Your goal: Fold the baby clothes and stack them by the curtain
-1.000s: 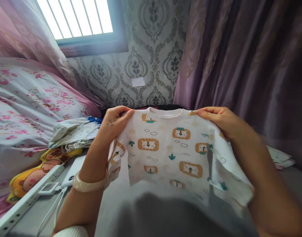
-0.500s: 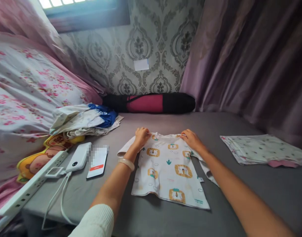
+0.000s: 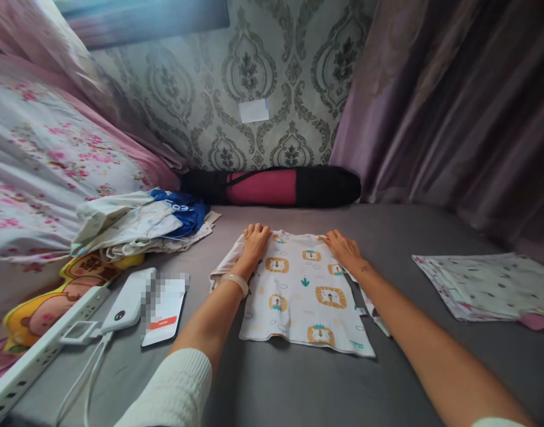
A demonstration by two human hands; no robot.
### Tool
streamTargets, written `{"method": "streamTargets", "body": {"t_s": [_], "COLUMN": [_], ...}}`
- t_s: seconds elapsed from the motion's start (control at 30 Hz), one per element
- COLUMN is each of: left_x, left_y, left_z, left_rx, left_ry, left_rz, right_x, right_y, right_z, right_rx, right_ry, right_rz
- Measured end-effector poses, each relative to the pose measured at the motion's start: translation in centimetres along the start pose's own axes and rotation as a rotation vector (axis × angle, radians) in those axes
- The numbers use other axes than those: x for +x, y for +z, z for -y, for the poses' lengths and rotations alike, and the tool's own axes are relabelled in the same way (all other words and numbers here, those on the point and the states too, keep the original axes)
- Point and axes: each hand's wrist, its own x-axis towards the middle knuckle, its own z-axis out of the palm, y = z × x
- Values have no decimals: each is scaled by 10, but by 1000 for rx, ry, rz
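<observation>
A small white shirt (image 3: 294,302) printed with orange lion faces and green leaves lies spread on the grey sheet (image 3: 334,391), its neckline toward the wall. My left hand (image 3: 256,242) grips its left shoulder, fingers closed on the cloth. At the opposite shoulder my right hand (image 3: 343,248) pinches the fabric near the collar. Both sleeves are partly hidden beneath my wrists and forearms. The lower hem lies nearest me, slightly wavy.
Folded printed clothes (image 3: 489,284) lie at right. A heap of clothes (image 3: 138,219), a phone (image 3: 165,314), a white power bank (image 3: 132,299) with cables and a power strip (image 3: 45,350) are at left. A black and pink long bag (image 3: 263,187) rests against the wall.
The view has shifted a little, with side objects sitting lower and farther out. Both hands keep hold of the shirt's shoulders; its left sleeve looks more bunched beside my left wrist.
</observation>
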Motion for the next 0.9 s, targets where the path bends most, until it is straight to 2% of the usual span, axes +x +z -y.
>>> {"method": "streamTargets", "body": {"t_s": [0.17,0.27,0.33,0.43,0.53,0.67,0.77,0.9], "left_x": [14,15,14,12,6,-22,-58,-106], "left_y": [3,3,0,-9,-21,-40,-58,-86], "left_z": [-6,-7,-1,20,53,92,108,110], "left_rx": [38,34,6,-94,-285,-370,-487,-630], "left_ry": [21,-20,-101,-280,-455,-498,-522,-561], "left_rz": [59,136,189,286,355,386,377,408], "right_x": [9,11,10,5,-10,-46,-78,-115], "right_y": [2,4,5,3,-2,-8,-11,-13], "right_z": [-4,-12,-21,-38,-56,-75,-84,-86], "right_rx": [73,276,481,683,830,1101,1027,695], "right_ry": [35,108,198,313,436,600,559,429], "right_rz": [-5,18,56,112,166,262,257,225]}}
